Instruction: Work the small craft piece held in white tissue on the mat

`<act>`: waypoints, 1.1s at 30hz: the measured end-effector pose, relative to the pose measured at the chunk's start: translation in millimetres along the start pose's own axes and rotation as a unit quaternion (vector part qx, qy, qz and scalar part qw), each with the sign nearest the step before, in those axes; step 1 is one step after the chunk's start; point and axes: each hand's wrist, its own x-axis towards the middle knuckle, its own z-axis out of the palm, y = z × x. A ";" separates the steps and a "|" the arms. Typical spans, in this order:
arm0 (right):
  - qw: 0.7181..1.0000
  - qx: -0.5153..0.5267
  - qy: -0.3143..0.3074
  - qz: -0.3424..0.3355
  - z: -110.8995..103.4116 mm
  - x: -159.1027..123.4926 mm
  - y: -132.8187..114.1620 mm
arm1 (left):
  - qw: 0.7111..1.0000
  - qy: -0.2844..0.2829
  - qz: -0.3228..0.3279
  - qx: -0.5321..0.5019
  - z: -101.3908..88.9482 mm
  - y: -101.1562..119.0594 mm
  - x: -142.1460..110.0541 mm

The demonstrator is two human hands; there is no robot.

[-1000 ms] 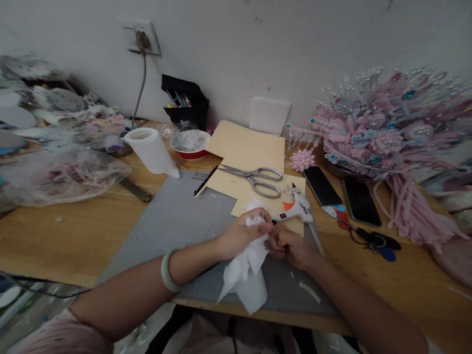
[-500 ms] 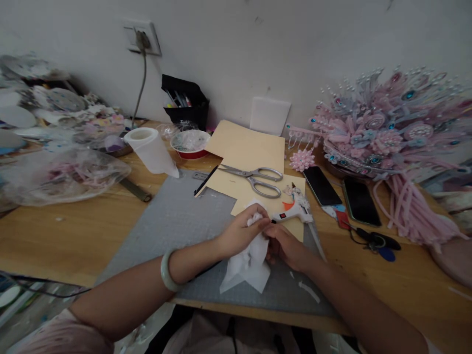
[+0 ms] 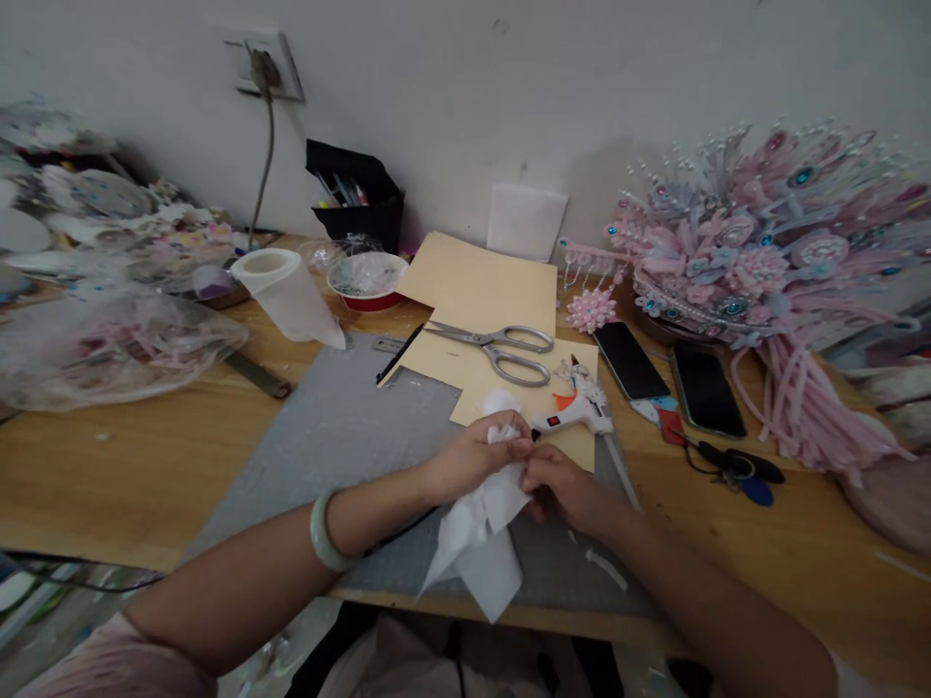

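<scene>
Bunched white, thin sheet material (image 3: 476,543), like tissue or non-woven cloth, hangs from my left hand (image 3: 480,451), whose fingers are wrapped round its gathered upper part. My right hand (image 3: 563,485) is close beside it, fingers curled and pinching at the sheet's right edge. The fingertips of both hands nearly meet. Just beyond them a white glue gun (image 3: 582,415) with an orange trigger lies on tan card. Large grey scissors (image 3: 501,349) rest on the tan card (image 3: 495,286) farther back.
A grey cutting mat (image 3: 312,456) lies under my hands. To the left stand a white roll (image 3: 280,291) and a plastic bag (image 3: 116,344). Two phones (image 3: 705,388), keys (image 3: 738,470) and a pink beaded headdress (image 3: 749,242) are on the right. A red-white bowl (image 3: 368,281) sits at the back.
The white sheet now hangs lower and spreads further toward the table's front edge. Both hands stay close together, the right fingers slightly shifted. The whole view has moved a little.
</scene>
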 end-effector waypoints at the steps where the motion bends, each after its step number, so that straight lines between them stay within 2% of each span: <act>1: 1.000 0.008 -0.007 0.003 -0.1 -0.3 0.1 | 1.000 -0.010 -0.008 -0.013 0.2 1.1 -0.1; 4: 0.999 0.039 0.006 -0.013 1.6 0.5 -1.0 | 1.000 0.000 -0.004 0.004 -0.3 3.7 0.7; 8: 0.992 0.071 0.070 -0.079 4.2 4.9 -5.1 | 0.986 0.118 0.045 0.110 -4.5 1.2 5.2; 10: 0.988 0.069 0.096 -0.102 3.6 6.9 -6.6 | 0.980 0.142 0.049 0.130 -6.7 -1.3 7.5; 13: 0.983 0.058 0.126 -0.116 1.9 8.1 -6.4 | 0.985 0.121 0.024 0.118 -7.5 -2.7 8.6; 18: 0.983 -0.013 0.137 -0.119 3.1 6.8 -5.9 | 0.995 0.077 -0.019 0.059 -4.5 -2.3 6.0; 25: 0.980 -0.059 0.149 -0.115 2.6 7.6 -11.3 | 0.991 0.121 -0.027 -0.045 -1.0 -3.9 5.1; 29: 0.976 -0.121 0.139 -0.119 4.3 5.9 -13.0 | 0.984 0.125 -0.096 -0.082 -1.4 -3.1 7.3; 31: 0.968 -0.170 0.130 -0.134 6.6 4.2 -13.8 | 0.978 0.139 -0.139 -0.071 -1.8 -2.6 8.3; 33: 0.961 -0.200 0.121 -0.149 8.7 2.8 -14.2 | 0.976 0.153 -0.147 -0.043 -1.4 -2.0 8.5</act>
